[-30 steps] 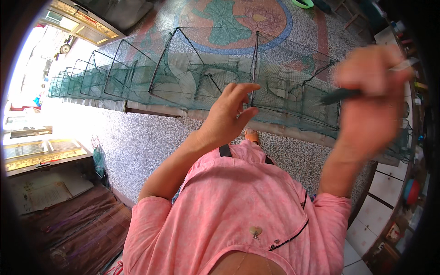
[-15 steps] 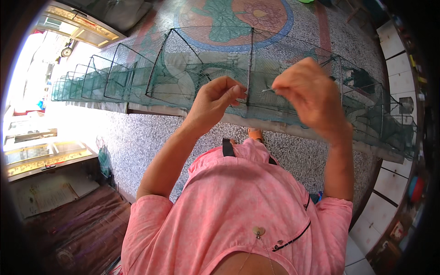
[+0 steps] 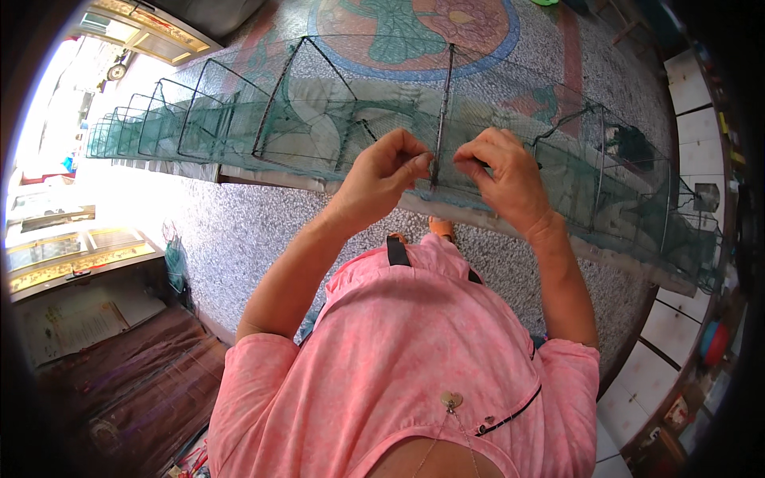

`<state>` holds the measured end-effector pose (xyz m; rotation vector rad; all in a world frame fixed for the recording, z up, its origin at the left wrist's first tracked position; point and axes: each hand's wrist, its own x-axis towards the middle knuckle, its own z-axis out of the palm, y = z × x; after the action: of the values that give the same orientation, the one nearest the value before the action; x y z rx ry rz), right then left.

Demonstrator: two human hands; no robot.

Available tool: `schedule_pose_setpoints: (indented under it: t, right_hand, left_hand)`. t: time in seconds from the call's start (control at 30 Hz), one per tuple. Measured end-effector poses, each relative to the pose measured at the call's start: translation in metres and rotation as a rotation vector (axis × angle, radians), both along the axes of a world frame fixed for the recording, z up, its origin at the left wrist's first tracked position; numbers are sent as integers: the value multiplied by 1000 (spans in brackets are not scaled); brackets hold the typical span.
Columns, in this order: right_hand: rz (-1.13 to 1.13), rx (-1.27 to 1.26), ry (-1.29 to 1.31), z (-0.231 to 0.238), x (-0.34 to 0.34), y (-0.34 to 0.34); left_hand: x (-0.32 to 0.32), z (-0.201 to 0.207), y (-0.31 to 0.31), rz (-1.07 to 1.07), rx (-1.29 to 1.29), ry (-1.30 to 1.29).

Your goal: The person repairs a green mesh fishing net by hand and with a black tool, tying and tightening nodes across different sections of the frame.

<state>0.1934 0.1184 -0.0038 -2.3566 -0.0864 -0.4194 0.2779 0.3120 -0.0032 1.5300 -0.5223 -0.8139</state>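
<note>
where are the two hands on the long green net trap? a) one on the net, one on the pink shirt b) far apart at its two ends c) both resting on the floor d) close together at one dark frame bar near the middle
d: the left hand and the right hand sit close together, fingertips pinching at the same dark frame bar of the green net trap.

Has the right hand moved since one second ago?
Yes. The right hand came down and leftward from the upper right, and now pinches at a dark frame bar of the green net trap.
</note>
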Motion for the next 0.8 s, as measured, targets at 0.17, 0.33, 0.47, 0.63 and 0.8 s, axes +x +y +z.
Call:
schedule_pose_setpoints:
  t: [0.17,0.33,0.47,0.63,0.8]
  right_hand:
    - [19,161,23,-7,3,0]
    - [-6,303,95,-9,3,4]
    - [19,478,75,-1,7,18]
    - [41,397,19,-7,13,31]
    - [-27,67,-142,-3,14,39]
  left_hand:
    - [-8,-3,-2,60,66,-223]
    - [-10,-1,-4,105,100,-219]
    - [-5,-8,-1,224,-5,48]
    - [1,-12,2,229,-133,195]
    - [-1,-7,6,186,-84,144]
